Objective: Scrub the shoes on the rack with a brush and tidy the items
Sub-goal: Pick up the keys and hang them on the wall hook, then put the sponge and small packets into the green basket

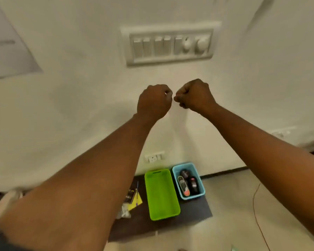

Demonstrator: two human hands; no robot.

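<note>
Left hand [153, 102], right hand [194, 96]: fists curled, grip empty, raised before wall. No brush held; scrubbing seemingly pending. Rectangular green plastic tray [161, 194] on floor, bare.

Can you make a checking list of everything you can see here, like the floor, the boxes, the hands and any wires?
Surface: dark mat on a pale floor.
Job's things: blue bin holds a few dark items; no brush or rack clearly seen.
Clutter: empty green bin; yellow paper and blurred bits beside it.
Hands: left hand and right hand raised as fists, close together.
Cables: thin wire on the floor.
Surroundings: switch panel, wall socket.
</note>
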